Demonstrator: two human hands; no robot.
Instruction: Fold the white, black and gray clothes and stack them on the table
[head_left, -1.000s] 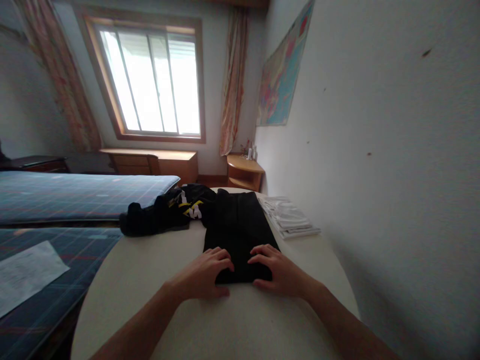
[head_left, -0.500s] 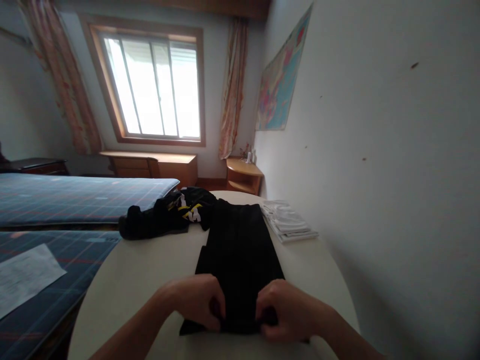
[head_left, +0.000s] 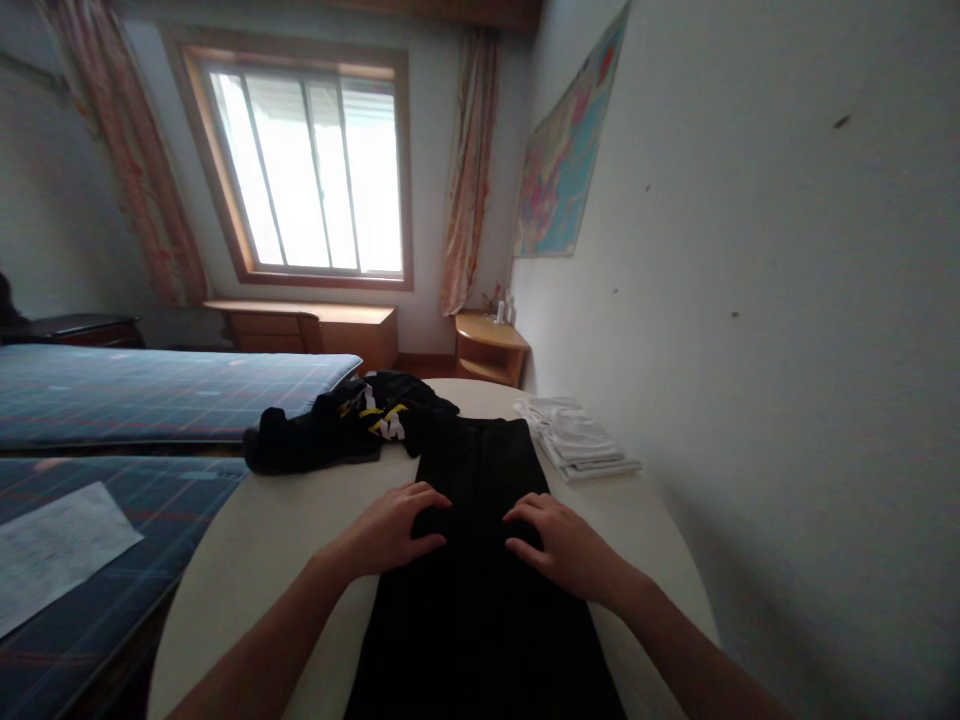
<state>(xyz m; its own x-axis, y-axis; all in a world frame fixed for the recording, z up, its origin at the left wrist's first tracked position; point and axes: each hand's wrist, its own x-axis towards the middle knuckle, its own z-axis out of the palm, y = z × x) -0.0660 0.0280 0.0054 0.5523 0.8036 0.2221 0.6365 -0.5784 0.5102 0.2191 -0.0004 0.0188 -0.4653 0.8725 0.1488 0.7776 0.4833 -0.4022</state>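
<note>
While one black garment (head_left: 480, 630) lies lengthwise on one round table (head_left: 255, 570), one left hand (head_left: 401, 525) and one right hand (head_left: 559, 540) sit over its opposite sides, fingers parted, loosely curled; one white folded pile (head_left: 577, 440) right, one dark heap (head_left: 330, 435) left.

Bare hands (head_left: 559, 542), bare forearms (head_left: 277, 635)

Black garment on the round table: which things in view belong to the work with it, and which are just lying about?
In the work:
black garment
left hand and right hand, at its sides
round table, beneath it

Apparently just lying about:
rumpled dark cloth with yellow and white marks
folded white cloth
paper sheet on plaid mattress
</note>
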